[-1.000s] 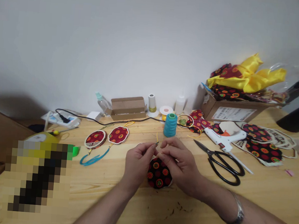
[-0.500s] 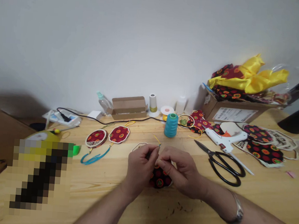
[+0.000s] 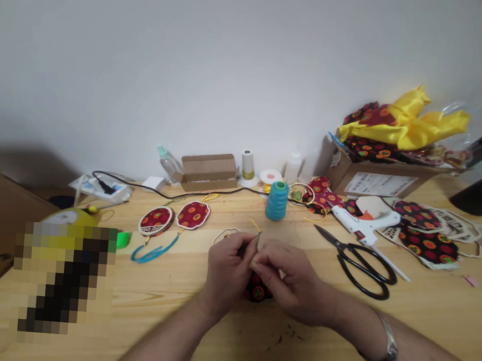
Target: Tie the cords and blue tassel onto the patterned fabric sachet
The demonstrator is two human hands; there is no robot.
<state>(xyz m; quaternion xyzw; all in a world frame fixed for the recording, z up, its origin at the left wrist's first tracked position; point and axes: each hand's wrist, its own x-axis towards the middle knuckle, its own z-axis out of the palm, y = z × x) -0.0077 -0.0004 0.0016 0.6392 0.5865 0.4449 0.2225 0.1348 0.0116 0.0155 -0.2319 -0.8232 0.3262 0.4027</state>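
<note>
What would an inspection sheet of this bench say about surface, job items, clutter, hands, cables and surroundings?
Surface: pale wooden table, dark scraps near the front.
Job items: thin yellow cord; black patterned fabric piece, mostly covered.
Clutter: black-handled metal scissors, white plastic glue gun, teal thread cone.
Hands: left hand pinches the cord; right hand pinched beside it, contents hidden.
Cables: black cable along the back.
Surroundings: grey wall, overfilled brown cardboard box.

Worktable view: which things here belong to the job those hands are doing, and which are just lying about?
Seemingly part of the job:
yellow cord, pinched in the left hand
black patterned fabric, partly hidden by the right hand

Seemingly just lying about, untouched:
black-handled scissors
white glue gun
teal thread cone, though possibly related
</note>
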